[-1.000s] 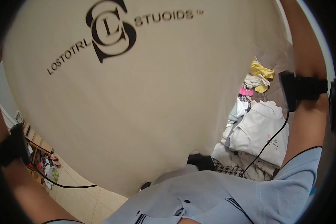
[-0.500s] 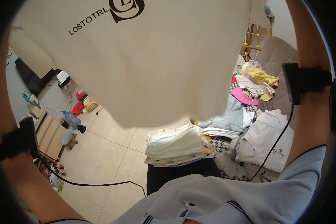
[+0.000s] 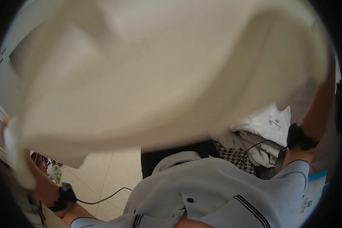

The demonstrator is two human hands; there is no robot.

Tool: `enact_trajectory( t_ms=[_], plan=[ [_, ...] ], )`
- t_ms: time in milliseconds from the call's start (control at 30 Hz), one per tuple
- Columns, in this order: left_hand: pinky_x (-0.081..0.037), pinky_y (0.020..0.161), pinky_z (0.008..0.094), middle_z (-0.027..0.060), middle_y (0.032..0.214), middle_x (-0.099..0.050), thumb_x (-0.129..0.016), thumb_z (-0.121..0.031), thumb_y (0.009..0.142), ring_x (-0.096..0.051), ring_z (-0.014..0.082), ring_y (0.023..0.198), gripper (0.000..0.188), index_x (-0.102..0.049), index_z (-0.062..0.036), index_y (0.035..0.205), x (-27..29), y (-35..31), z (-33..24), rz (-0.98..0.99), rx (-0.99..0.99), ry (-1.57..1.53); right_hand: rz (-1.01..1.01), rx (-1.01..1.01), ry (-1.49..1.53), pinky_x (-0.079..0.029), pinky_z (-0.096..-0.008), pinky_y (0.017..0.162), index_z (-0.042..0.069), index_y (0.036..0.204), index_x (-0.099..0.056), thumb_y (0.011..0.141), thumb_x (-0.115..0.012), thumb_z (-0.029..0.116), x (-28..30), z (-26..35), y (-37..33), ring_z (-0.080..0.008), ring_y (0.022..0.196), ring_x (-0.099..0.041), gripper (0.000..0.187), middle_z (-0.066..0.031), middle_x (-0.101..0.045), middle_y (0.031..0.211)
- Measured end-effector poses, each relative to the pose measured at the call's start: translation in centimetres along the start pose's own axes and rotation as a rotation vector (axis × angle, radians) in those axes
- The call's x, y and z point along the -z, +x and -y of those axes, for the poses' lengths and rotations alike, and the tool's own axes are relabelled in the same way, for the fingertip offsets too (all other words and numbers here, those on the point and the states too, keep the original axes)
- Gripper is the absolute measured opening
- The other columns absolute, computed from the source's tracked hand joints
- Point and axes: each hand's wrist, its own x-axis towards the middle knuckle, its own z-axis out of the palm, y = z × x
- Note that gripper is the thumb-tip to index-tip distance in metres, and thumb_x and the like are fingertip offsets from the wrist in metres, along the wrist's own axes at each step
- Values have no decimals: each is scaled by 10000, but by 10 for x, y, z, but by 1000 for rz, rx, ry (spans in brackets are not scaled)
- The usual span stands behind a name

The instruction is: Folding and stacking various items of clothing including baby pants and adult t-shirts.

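Note:
A large beige T-shirt (image 3: 152,87) fills the upper part of the view, spread wide and blurred by motion. Its lower edge billows above my lap. At the far left, a small part of my left hand (image 3: 5,124) shows, closed on the edge of the shirt, most of it behind the fabric. My right forearm (image 3: 323,108) rises along the right side to the shirt's right edge. Beyond it, the right hand is hidden, so its fingers do not show.
Folded white clothes (image 3: 260,123) lie to the right on a houndstooth cloth (image 3: 235,157). Tiled floor (image 3: 98,178) shows at lower left. Black cables (image 3: 102,200) run from the straps on both forearms. A blue-and-white package (image 3: 311,193) stands at my right side.
The hanging T-shirt has swung up and spread sideways, its print out of sight. My left hand has come down into view. The shirt now covers the folded pile in front of me.

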Motion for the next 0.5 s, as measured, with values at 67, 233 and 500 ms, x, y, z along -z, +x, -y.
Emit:
enact_trajectory(
  t_ms=[67, 233, 500],
  plan=[
    [-283, 466, 195, -18, 642, -392, -565, -165, 791, -338, 62, 539, 195, -434, -70, 682, -56, -99, -59, 384, -284, -703, 274, -209, 149, -415, -197, 744, 27, 996, -595, 803, -611, 249, 11, -37, -32, -74, 836, -542, 294, -9, -597, 936],
    [-322, 456, 212, 14, 581, -533, -673, -227, 706, -474, 69, 516, 268, -551, -13, 599, -70, -128, -42, 1176, -134, -509, 748, -461, 245, -403, -195, 596, 19, 759, -601, 781, -621, 115, -61, -29, -77, -37, 639, -498, 100, 20, -574, 687],
    [-342, 530, 210, -52, 614, -480, -596, -270, 789, -427, 44, 598, 279, -572, -11, 688, -215, -119, -11, 1136, -11, -322, 754, -596, 148, -376, -190, 599, 32, 778, -599, 788, -617, 171, -136, -118, -56, -29, 663, -460, 141, 53, -530, 699]
  ],
)
